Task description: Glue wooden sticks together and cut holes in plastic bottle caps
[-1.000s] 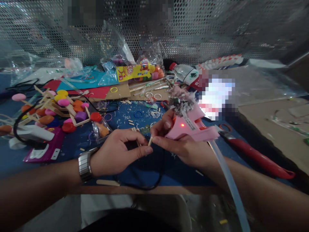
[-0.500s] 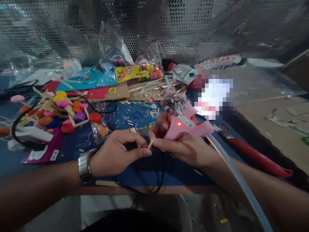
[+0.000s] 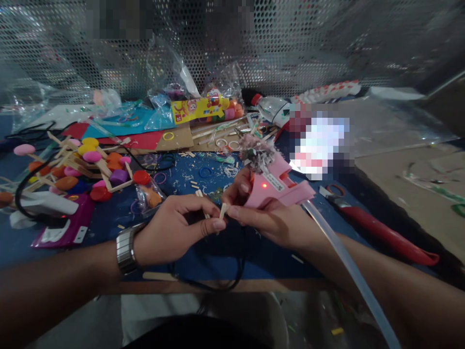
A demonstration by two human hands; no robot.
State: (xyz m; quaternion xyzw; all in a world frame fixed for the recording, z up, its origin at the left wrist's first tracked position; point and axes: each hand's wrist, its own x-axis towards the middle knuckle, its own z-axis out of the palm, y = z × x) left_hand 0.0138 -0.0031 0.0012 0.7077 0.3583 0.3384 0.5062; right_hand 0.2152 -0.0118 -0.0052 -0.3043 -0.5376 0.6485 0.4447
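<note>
Between thumb and fingers, my left hand (image 3: pixel 181 225) pinches small wooden sticks (image 3: pixel 223 210), short cut pieces whose joints I cannot make out. My right hand (image 3: pixel 261 213) holds a pink hot glue gun (image 3: pixel 271 186) against its palm, with a red light lit on its side. A clear glue stick (image 3: pixel 348 271) runs out of the gun's back end over the right forearm. Grey fluffy scraps (image 3: pixel 256 152) cling round the nozzle end. The right thumb and fingertips reach the same wooden sticks and touch them beside the left fingertips.
On the left lies a stick structure with coloured pads (image 3: pixel 90 165) beside a purple packet (image 3: pixel 65 218). Red-handled pliers (image 3: pixel 385 232) and a lit phone (image 3: pixel 319 145) are on the right. A bottle (image 3: pixel 272 110) and yellow-labelled bag (image 3: pixel 199 109) stand behind. A black cable (image 3: pixel 232 283) loops near the front edge.
The glue gun and right hand have shifted slightly left. The sticks at the fingertips have turned, now showing more of their ends. Both hands keep their hold.
</note>
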